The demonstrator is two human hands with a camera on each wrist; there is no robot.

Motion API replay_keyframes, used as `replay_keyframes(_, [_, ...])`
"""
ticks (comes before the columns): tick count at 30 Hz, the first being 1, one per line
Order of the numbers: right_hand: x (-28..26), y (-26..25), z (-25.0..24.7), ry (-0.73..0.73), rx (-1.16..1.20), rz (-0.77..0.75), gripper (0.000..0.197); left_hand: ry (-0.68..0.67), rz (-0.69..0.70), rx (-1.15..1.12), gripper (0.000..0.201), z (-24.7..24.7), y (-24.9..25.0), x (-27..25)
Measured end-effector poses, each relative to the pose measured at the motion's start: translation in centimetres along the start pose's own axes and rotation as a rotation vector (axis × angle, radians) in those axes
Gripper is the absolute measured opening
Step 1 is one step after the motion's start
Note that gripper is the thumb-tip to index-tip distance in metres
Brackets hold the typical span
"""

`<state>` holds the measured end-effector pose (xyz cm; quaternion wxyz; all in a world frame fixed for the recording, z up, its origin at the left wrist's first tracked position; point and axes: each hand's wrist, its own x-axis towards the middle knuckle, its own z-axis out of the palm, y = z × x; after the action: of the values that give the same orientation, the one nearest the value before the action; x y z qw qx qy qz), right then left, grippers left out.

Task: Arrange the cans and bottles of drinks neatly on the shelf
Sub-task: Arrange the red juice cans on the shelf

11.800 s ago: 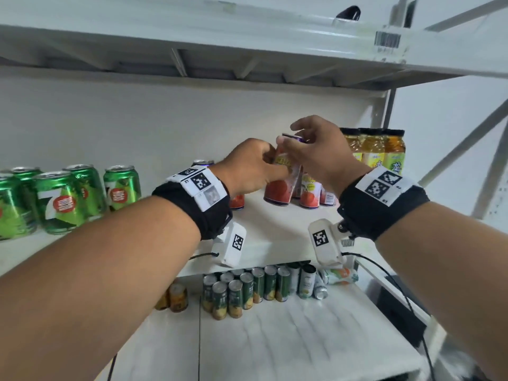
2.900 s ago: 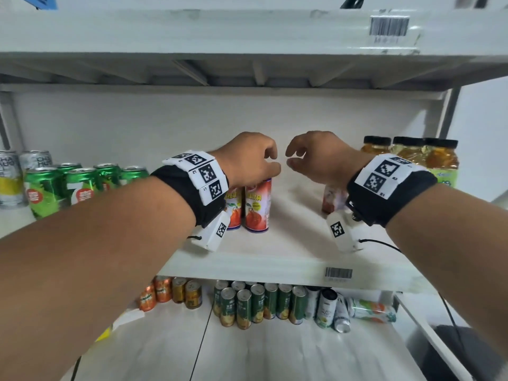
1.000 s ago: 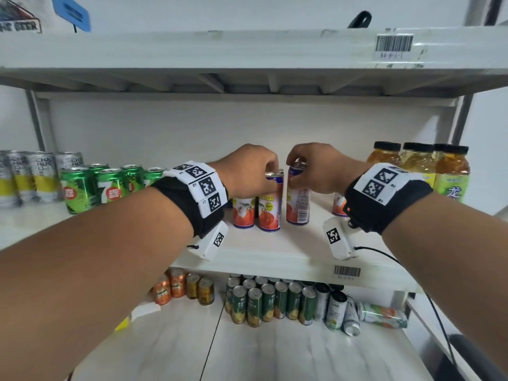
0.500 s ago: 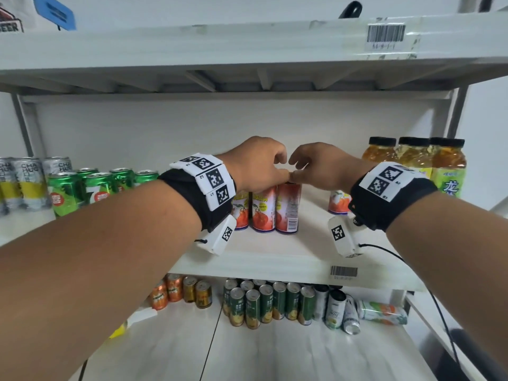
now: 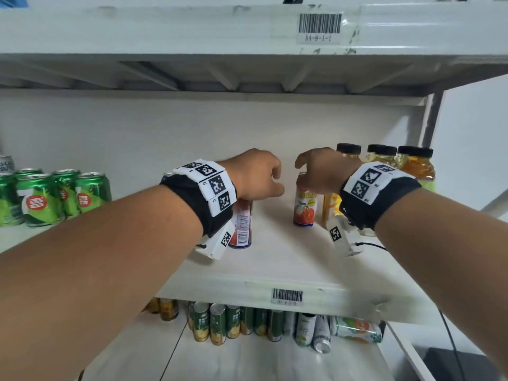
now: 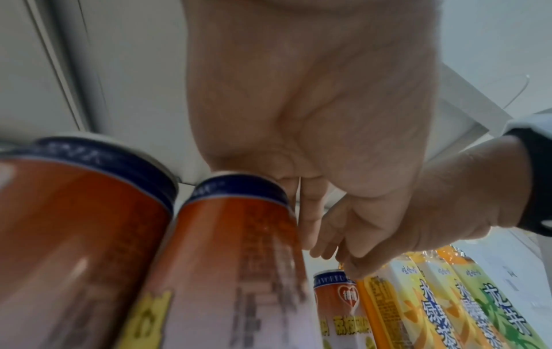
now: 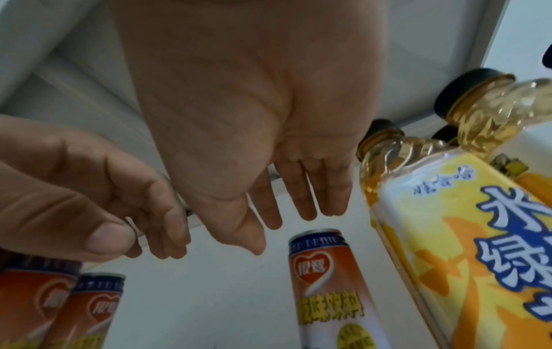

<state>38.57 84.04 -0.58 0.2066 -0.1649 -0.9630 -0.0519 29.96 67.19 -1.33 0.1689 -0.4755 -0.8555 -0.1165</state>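
Now apparently right hand (image 5: pixel 319 171) off row.

The head view looks forward and slightly down into the middle shelf (image 5: pixel 275 259), over both forearms. Each wrist view sits low and very near, facing up along its palm. All three share the lone red can (image 5: pixel 304 204) (image 6: pixel 339 307) (image 7: pixel 325 288) and the tea bottles (image 5: pixel 384 160) (image 6: pixel 448 295) (image 7: pixel 448 212); the left wrist view is blurred, perhaps by motion.

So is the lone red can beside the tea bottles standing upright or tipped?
Upright. The red can stands on its base on the shelf, top up, under the right hand.
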Motion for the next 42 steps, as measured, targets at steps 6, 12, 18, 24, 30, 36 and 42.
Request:
replay_keyframes(6, [1.4, 0.5, 1.9, -0.041, -0.049, -0.031, 0.047, -0.015, -0.046, 0.011, 0.035, 1.2, 0.6, 0.9])
replay_keyframes(12, [0.5, 1.2, 1.8, -0.030, 0.104, -0.033, 0.039, 0.026, 0.016, 0.032, 0.033, 1.1, 1.4, -0.1])
replay_keyframes(18, [-1.6, 1.8, 0.0, 0.093, 0.454, -0.007, 0.035, 0.117, 0.090, -0.056, 0.035, 0.0, 2.3, -1.0])
replay_keyframes(24, [-4.4, 0.1, -3.3, 0.178, 1.241, 0.025, 0.043, 0.168, 0.020, -0.538, 0.026, -0.7, 1.9, -1.6])
replay_keyframes(30, [-7.0, -3.4, -4.7, 0.200, 1.314, -0.006, 0.045, 0.146, -0.010, -0.878, 0.025, -0.9, 0.7, -4.3])
replay_keyframes(36, [-9.1, -6.4, -4.3, 0.100, 1.193, 0.037, 0.052, 0.243, -0.074, -0.742, 0.037, -1.2, 0.2, -7.4])
replay_keyframes(42, [-8.5, -6.1, -4.6, 0.124, 1.009, 0.040, 0.049, 0.100, -0.019, -0.599, 0.043, -1.7, 0.2, -8.7])
